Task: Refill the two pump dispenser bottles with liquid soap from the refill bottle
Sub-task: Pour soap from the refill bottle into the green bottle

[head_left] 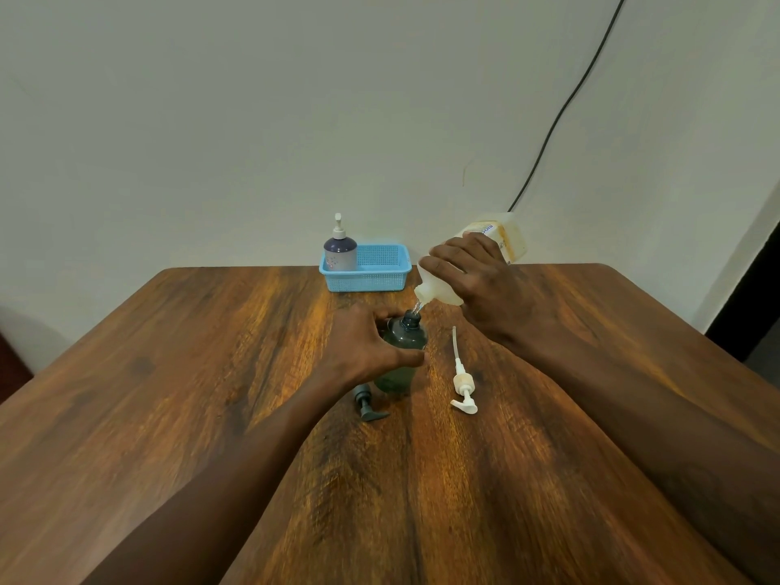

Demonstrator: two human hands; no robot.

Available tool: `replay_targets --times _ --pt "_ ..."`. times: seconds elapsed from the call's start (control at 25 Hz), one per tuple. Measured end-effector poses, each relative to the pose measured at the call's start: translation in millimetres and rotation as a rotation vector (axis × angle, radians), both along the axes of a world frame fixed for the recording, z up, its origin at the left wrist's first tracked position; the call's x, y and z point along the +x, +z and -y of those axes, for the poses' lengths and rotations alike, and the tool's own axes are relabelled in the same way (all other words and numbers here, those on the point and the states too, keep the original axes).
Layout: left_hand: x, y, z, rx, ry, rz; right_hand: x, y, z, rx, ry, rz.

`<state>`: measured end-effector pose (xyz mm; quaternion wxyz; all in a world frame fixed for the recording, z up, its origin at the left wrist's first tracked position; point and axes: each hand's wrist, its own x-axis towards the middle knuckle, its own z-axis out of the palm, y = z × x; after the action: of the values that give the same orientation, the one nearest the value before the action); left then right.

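Note:
A dark green dispenser bottle [406, 340] stands upright and uncapped on the wooden table [169, 394]. My left hand [367, 348] grips its body. My right hand [477, 285] holds the whitish refill bottle [500, 238] tilted mouth-down, and a thin stream of soap runs from its spout into the green bottle's neck. The green bottle's dark pump [368, 405] lies on the table just in front of it. A white pump with a long tube [462, 384] lies to the right. A second dispenser bottle [339, 252], purple with a white pump fitted, stands in a blue basket [380, 270].
The blue basket sits at the table's far edge against the pale wall. A black cable [565, 107] runs down the wall at the right. A dark doorway edge [755, 297] shows at far right.

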<state>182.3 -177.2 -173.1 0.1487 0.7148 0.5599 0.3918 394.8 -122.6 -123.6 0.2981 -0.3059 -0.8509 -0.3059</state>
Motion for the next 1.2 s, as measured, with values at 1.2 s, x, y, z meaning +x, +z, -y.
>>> replay_targets --times 1.2 --pt "3 -4 -4 -0.011 -0.029 0.023 -1 -10 -8 0.107 0.088 0.074"
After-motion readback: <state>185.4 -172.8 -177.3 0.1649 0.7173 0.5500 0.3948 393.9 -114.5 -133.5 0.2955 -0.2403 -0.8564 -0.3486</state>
